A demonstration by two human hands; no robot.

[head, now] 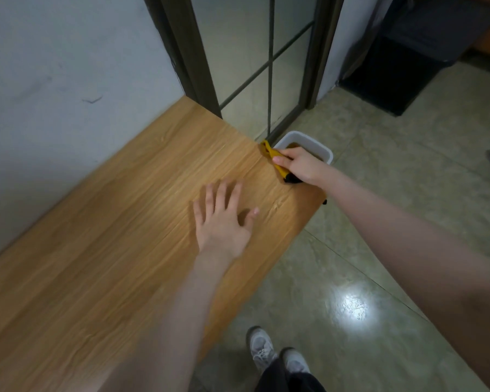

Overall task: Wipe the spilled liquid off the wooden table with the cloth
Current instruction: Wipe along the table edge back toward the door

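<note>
left hand lay flat, fingers spread, on the wooden table. right hand pinched a yellow cloth at the table's far corner, beside a white bin; soft, light, best bunched.

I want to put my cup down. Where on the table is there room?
The wooden table is bare from the wall across to the left hand, and along the near edge. It is crowded at the far corner, where the right hand grips the yellow cloth beside the white bin.
</note>
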